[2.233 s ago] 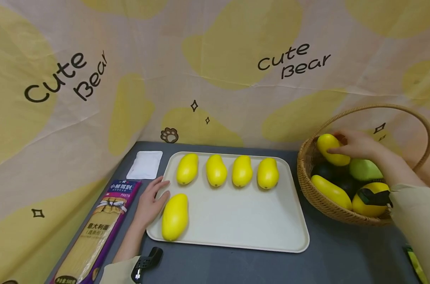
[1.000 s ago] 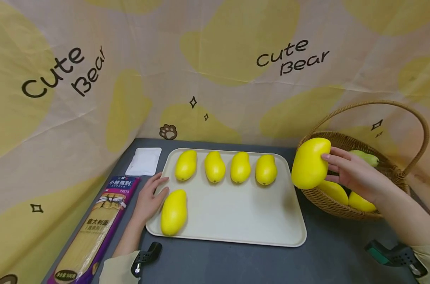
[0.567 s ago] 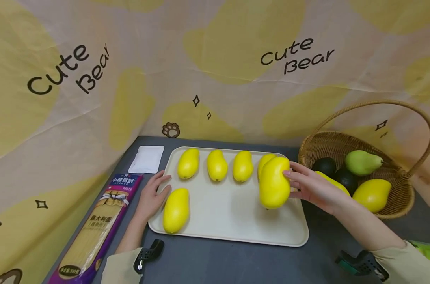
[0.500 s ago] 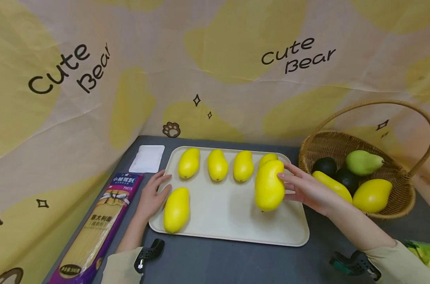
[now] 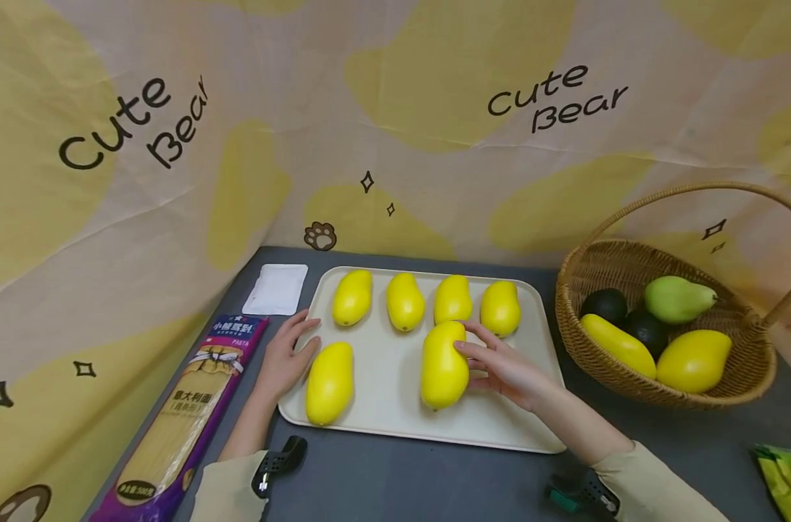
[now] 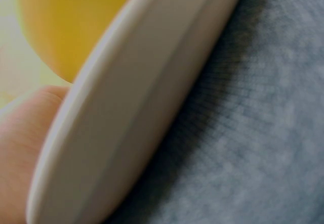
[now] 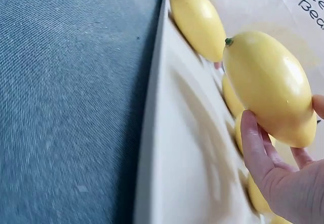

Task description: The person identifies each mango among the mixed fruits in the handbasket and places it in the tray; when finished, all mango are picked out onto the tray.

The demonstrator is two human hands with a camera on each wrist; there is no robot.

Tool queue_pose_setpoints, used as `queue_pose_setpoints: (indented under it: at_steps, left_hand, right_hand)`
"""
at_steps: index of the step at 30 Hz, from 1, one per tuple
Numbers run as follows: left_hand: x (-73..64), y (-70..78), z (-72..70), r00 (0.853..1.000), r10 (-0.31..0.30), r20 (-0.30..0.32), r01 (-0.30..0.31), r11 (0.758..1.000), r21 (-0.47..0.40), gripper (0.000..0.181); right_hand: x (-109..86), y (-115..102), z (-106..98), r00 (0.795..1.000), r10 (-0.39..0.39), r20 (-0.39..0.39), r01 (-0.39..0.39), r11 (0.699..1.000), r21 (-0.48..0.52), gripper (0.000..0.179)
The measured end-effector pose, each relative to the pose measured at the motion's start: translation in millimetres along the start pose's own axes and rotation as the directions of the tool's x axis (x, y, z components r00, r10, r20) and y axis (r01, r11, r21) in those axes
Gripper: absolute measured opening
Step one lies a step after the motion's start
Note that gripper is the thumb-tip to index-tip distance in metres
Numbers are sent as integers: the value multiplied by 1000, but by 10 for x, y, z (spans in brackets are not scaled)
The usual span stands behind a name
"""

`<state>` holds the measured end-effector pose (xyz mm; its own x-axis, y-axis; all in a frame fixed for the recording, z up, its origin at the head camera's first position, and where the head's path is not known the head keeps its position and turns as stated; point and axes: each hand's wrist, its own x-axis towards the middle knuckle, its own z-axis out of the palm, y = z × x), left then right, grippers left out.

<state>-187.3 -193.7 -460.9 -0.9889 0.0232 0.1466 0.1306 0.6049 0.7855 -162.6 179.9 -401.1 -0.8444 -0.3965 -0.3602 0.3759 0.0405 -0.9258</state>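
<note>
My right hand [image 5: 502, 368] holds a yellow mango [image 5: 444, 368] by its right side, thumb and fingers around it. In the right wrist view the held mango [image 7: 271, 85] is above the tray, apart from its surface, stem end outward. Four... several more mangoes lie on the cream tray [image 5: 395, 424]: a back row with a rightmost mango [image 5: 500, 308], and one front-left mango [image 5: 330, 383]. My left hand [image 5: 284, 360] rests at the tray's left rim with relaxed fingers, thumb close to the front-left mango. The left wrist view shows mostly tray edge [image 6: 116, 97], blurred.
Right of the tray stands a wicker basket [image 5: 669, 395] with a tall handle, holding mangoes, a green pear [image 5: 678, 299] and dark avocados [image 5: 604, 306]. At left lie a pasta pack [image 5: 183, 413] and a white packet [image 5: 275, 288]. A green packet [image 5: 787, 478] lies front right.
My right hand has lifted a mango out of the basket and carried it left over the tray's front middle. The left hand has stayed at the tray's left rim.
</note>
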Motion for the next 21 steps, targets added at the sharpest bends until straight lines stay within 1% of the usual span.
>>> queue_pose_setpoints:
  at_steps: [3,9,15,21]
  left_hand:
    - [2,10,5,1000,-3,3,3,1000,-2,38]
    - [7,3,1,1000,-3,3,3,1000,0,38]
    - [5,2,-2,1000,-8,8,8,1000,2,39]
    - [4,9,0,1000,-2,-1,2,1000,1,38]
  right_hand:
    - [79,61,82,1000,2,1,-2,1000,6,64]
    - [214,151,234,999,-30,29,30,999,-13,60]
    - [304,203,417,997,-61,52,64,996,-54,60]
    - [359,227,516,995,-82,50,86,992,-90,55]
